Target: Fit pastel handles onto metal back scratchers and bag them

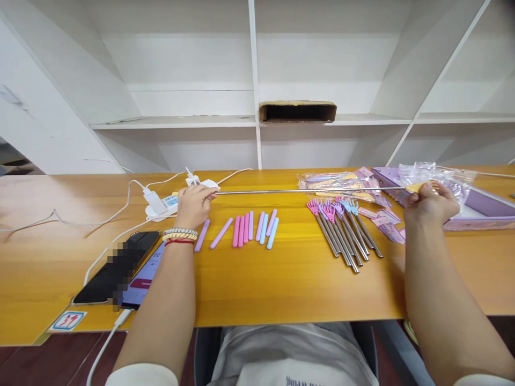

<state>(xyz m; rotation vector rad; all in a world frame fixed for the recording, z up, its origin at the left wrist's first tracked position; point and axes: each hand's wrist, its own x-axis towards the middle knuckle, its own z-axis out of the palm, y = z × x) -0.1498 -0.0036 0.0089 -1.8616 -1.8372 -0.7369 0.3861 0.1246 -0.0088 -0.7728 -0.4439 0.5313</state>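
A telescopic back scratcher is pulled out long and level between my two hands. My left hand is closed around its left end, with a bit of yellow showing behind the fingers. At the other end my right hand grips the yellow head, mostly covered by the fingers. Below the rod lie several loose pink, purple and blue handle grips. Nearer my right hand is a pile of back scratchers with bare metal shafts and pink, purple and blue claw heads.
Plastic-bagged back scratchers and pink cards lie beside a purple box at right. Two phones, a power strip and white cables are on the left. White shelves hold a cardboard box behind the table.
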